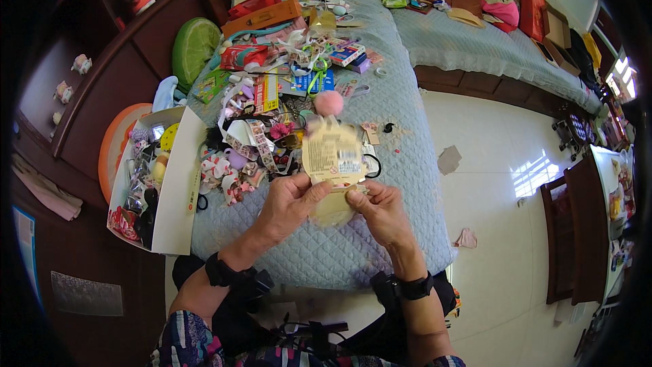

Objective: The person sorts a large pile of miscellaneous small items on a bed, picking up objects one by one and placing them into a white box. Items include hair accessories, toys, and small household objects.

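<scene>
Between my two hands is a yellow printed card package [333,155] with a barcode and small print on its face. My left hand [293,201] pinches its lower left edge between thumb and fingers. On the lower right edge, my right hand [379,209] grips it the same way. A paler, translucent part hangs below the card between the hands; its contents are too blurred to tell. Just beyond the package lies a fluffy pink pom-pom [328,103]. A black hair tie [374,165] shows at the card's right side, on the quilted blue bed cover [407,188].
A white box [173,188] full of small accessories stands at the left. Hair accessories, ribbons [262,145] and small packages are heaped beyond my hands. A lime-slice cushion [196,51] leans at the left. Crumpled paper [466,238] lies on the tiled floor at the right.
</scene>
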